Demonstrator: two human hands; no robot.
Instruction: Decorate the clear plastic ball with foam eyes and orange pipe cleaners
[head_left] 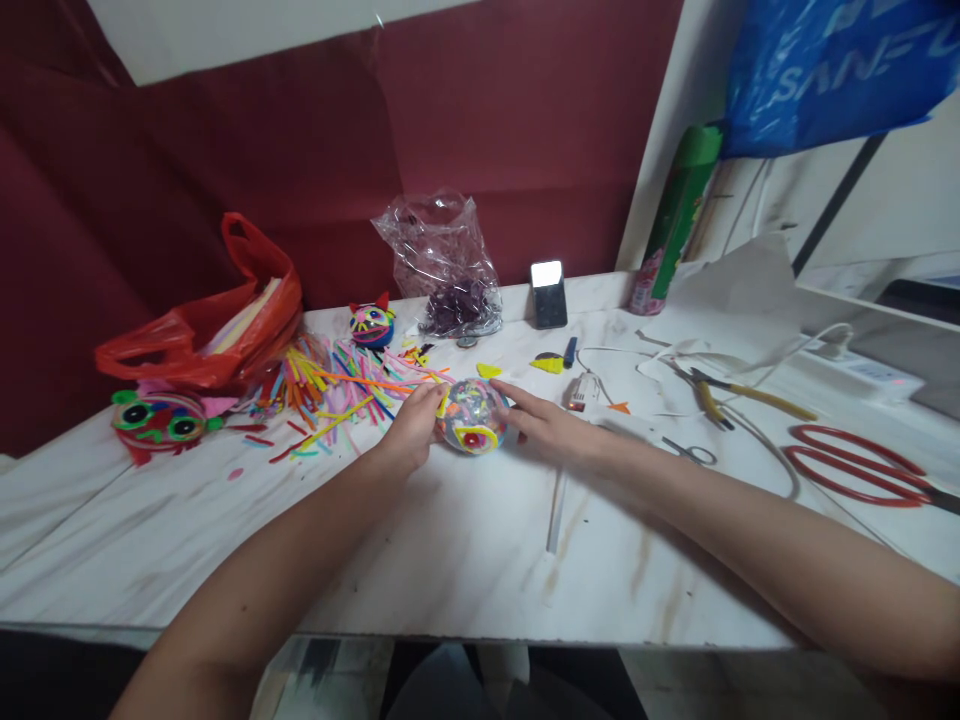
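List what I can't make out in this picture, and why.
In the head view:
- Parts of the ball's sides: covered by the left hand and right hand.
- Most of the scissors' blades: cut off by the right edge.
- Blue bag's full lettering: cut off by the top and right edges.
- Red bag's lower contents: behind its wall.
- Green can's print: too small, blurred.

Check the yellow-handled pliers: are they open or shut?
Open: the yellow-handled pliers lie on the table with their handles spread well apart.
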